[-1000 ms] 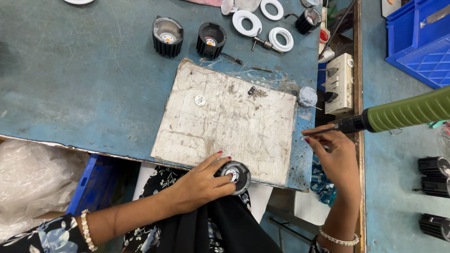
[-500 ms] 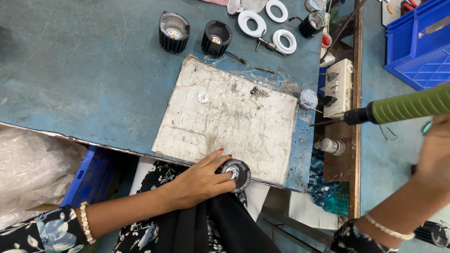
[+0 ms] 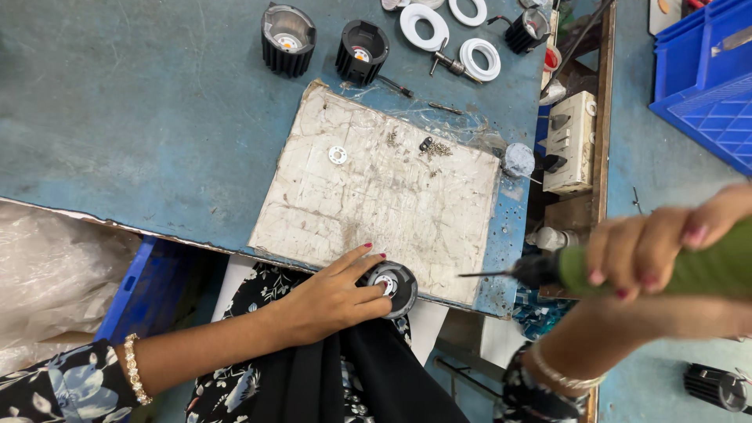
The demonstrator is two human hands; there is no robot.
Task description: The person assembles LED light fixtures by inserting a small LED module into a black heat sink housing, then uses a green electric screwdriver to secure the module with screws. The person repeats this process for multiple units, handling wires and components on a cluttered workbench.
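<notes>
Down at about 6 o'clock, right at the near edge of the surface (image 3: 141, 141), the left hand (image 3: 333, 298) has its fingers (image 3: 354, 258) curled round a small round black housing (image 3: 394, 287) with a white centre, pinning it at the lip of the scuffed white work mat (image 3: 376, 204). Over at 3 o'clock the right hand (image 3: 666, 247) is wrapped tight around a green powered screwdriver (image 3: 674, 270), held level with its bit pointing toward the housing but clearly apart from it, so I'd say nothing is being driven into this piece at this moment.

Further out on the mat, around 12 o'clock, there's a small white washer (image 3: 338, 154) and a scatter of tiny screws (image 3: 435, 146), so the fasteners look ready to go.

Past the mat, at 11 to 1 o'clock, two finned black housings (image 3: 286, 39) sit open side up, with white rings (image 3: 423, 25) beside them. I can't tell whether those are finished or waiting. My guess is this one's early-to-mid: positioned, not fastened.
</notes>
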